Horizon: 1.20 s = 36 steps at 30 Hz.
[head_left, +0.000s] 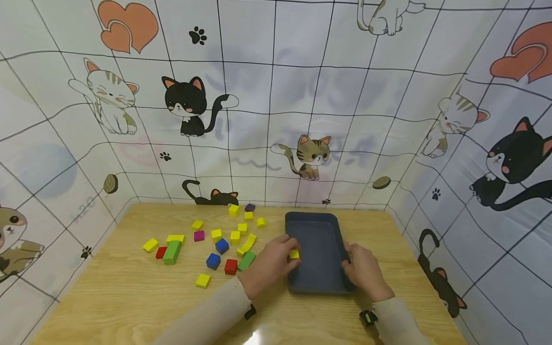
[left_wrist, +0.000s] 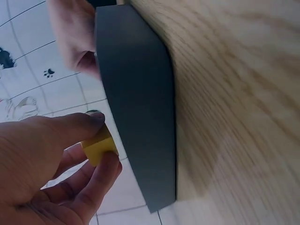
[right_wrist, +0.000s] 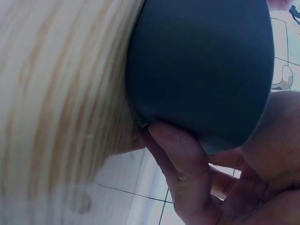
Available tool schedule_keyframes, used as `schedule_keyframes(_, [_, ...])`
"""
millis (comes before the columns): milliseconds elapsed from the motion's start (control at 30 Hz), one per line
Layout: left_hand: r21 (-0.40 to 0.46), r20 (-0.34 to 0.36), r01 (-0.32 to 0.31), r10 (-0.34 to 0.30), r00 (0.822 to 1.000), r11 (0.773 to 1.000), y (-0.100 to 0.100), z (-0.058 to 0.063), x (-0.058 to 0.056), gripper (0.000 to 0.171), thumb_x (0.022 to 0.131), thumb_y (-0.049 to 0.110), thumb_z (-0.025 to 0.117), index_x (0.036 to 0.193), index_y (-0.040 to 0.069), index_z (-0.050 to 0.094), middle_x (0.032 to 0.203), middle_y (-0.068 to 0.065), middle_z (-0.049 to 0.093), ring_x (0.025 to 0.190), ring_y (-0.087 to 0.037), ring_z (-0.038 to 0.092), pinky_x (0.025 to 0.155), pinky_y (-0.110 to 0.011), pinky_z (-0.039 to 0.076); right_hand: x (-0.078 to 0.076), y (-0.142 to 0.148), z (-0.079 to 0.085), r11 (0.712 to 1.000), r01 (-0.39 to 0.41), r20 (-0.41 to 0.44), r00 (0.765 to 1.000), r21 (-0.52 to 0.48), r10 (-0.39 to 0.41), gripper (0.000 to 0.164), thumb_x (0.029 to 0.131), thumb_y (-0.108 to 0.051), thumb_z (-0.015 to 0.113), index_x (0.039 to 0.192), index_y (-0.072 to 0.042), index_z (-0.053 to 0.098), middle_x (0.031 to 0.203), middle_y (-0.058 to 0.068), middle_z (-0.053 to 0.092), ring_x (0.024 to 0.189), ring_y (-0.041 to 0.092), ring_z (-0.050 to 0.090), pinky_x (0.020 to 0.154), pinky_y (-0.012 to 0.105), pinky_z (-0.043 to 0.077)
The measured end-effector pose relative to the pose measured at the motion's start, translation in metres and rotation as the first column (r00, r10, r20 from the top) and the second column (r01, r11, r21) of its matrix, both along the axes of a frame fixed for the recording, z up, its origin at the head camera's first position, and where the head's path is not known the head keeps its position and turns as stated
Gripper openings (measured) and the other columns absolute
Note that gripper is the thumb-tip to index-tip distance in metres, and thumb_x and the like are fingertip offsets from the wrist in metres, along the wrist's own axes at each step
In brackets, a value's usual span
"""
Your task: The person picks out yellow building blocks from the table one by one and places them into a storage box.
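Left hand is pinching a yellow cube that a slackening pinch could drop, right hand gripping a rectangular dark-grey tray.

No text is readable; faint wall marks may be lettering.

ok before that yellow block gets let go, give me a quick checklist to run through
1. Yellow block gripped: ok, pinched in the left hand.
2. Block raised above the rim of the tray: ok, the left wrist view shows it.
3. Block fully inside the tray's left edge: cannot tell, it appears right at that edge.
4. Tray held: ok, the right hand holds its right side.
5. Nearest green block away from the tray: ok, it lies apart, to the left.
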<state>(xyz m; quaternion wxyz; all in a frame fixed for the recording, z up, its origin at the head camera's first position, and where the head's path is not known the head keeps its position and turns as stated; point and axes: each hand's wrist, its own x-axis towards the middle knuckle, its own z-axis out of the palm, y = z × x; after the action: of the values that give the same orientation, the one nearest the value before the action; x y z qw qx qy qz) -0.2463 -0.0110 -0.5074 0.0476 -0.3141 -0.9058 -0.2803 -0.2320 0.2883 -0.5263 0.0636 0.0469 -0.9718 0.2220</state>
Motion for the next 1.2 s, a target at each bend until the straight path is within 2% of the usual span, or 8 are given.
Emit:
schedule_keyframes(133, [-0.074, -0.043, 0.038, -0.041, 0.998, 0.997, 0.019, -0.006, -0.008, 0.029, 0.105, 0.023, 0.091, 0.128, 0.01, 0.081, 0.117, -0.002, 0.076, 0.096, -0.008, 0.065, 0.088, -0.019, 0.063, 0.0, 0.002, -0.001, 1.0, 0.002, -0.003, 1.0, 0.0, -0.002, 0.062, 0.098, 0.002, 0.077, 0.157, 0.015, 0.062, 0.145, 0.038, 0.074, 0.072, 0.021, 0.057, 0.068, 0.038, 0.05])
schedule_keyframes(300, [-0.154, -0.1, 0.081, -0.098, 0.99, 0.985, 0.044, -0.01, -0.011, 0.028, 0.105, 0.024, 0.091, 0.128, 0.012, 0.082, 0.118, -0.001, 0.078, 0.103, -0.008, 0.074, 0.09, -0.017, 0.063, 0.002, 0.003, -0.002, 1.0, 0.003, 0.0, 1.0, 0.004, -0.003, 0.062, 0.098, 0.002, 0.077, 0.156, 0.014, 0.062, 0.141, 0.038, 0.076, 0.064, 0.018, 0.051, 0.062, 0.035, 0.046])
schedule_keyframes(467, [-0.215, -0.097, 0.086, -0.109, 0.989, 0.973, 0.065, -0.009, -0.009, 0.03, 0.104, 0.027, 0.092, 0.13, 0.015, 0.082, 0.119, 0.001, 0.079, 0.103, -0.006, 0.077, 0.088, -0.015, 0.063, 0.002, 0.002, -0.002, 1.0, 0.008, 0.0, 1.0, 0.004, -0.008, 0.06, 0.097, 0.001, 0.078, 0.155, 0.014, 0.065, 0.142, 0.038, 0.076, 0.065, 0.018, 0.053, 0.061, 0.035, 0.045])
schedule_keyframes(600, [-0.242, -0.063, 0.071, -0.089, 0.994, 0.968, 0.071, -0.006, -0.007, 0.035, 0.102, 0.029, 0.094, 0.131, 0.016, 0.082, 0.123, 0.001, 0.08, 0.106, -0.008, 0.079, 0.088, -0.016, 0.064, 0.0, 0.0, -0.001, 1.0, 0.006, 0.008, 1.0, 0.0, -0.006, 0.061, 0.097, 0.002, 0.078, 0.155, 0.014, 0.064, 0.143, 0.037, 0.076, 0.066, 0.019, 0.055, 0.063, 0.036, 0.046])
schedule_keyframes(700, [-0.238, -0.07, 0.07, -0.089, 0.994, 0.969, 0.069, -0.003, -0.006, 0.035, 0.101, 0.031, 0.095, 0.13, 0.016, 0.083, 0.123, 0.002, 0.081, 0.106, -0.008, 0.079, 0.089, -0.016, 0.065, 0.0, 0.0, -0.001, 1.0, 0.014, 0.024, 1.0, -0.014, -0.014, 0.06, 0.098, 0.002, 0.077, 0.155, 0.015, 0.063, 0.146, 0.038, 0.074, 0.063, 0.019, 0.052, 0.061, 0.035, 0.045])
schedule_keyframes(867, [-0.187, -0.121, 0.074, -0.097, 0.988, 0.98, 0.059, -0.001, -0.009, 0.033, 0.101, 0.033, 0.095, 0.128, 0.018, 0.084, 0.122, 0.003, 0.083, 0.108, -0.008, 0.078, 0.093, -0.018, 0.065, 0.0, 0.0, 0.001, 1.0, 0.023, 0.017, 1.0, -0.017, -0.023, 0.059, 0.098, 0.002, 0.077, 0.155, 0.015, 0.064, 0.146, 0.038, 0.074, 0.06, 0.018, 0.049, 0.061, 0.035, 0.043])
schedule_keyframes(1000, [-0.163, -0.101, 0.054, -0.071, 0.992, 0.985, 0.042, 0.004, -0.01, 0.035, 0.103, 0.032, 0.093, 0.134, 0.019, 0.083, 0.126, 0.002, 0.08, 0.113, -0.01, 0.076, 0.098, -0.022, 0.066, 0.0, -0.001, 0.0, 0.999, 0.019, 0.014, 1.0, -0.029, -0.018, 0.06, 0.098, 0.003, 0.076, 0.156, 0.015, 0.063, 0.147, 0.038, 0.073, 0.057, 0.016, 0.045, 0.057, 0.033, 0.04])
schedule_keyframes(1200, [-0.116, -0.051, 0.0, -0.006, 0.999, 0.993, 0.009, 0.01, -0.013, 0.042, 0.101, 0.031, 0.095, 0.138, 0.016, 0.082, 0.128, -0.003, 0.077, 0.108, -0.014, 0.073, 0.095, -0.025, 0.068, 0.0, 0.0, -0.001, 0.999, 0.025, 0.013, 1.0, -0.032, -0.024, 0.06, 0.099, 0.002, 0.077, 0.156, 0.015, 0.063, 0.148, 0.038, 0.072, 0.059, 0.017, 0.047, 0.058, 0.032, 0.041])
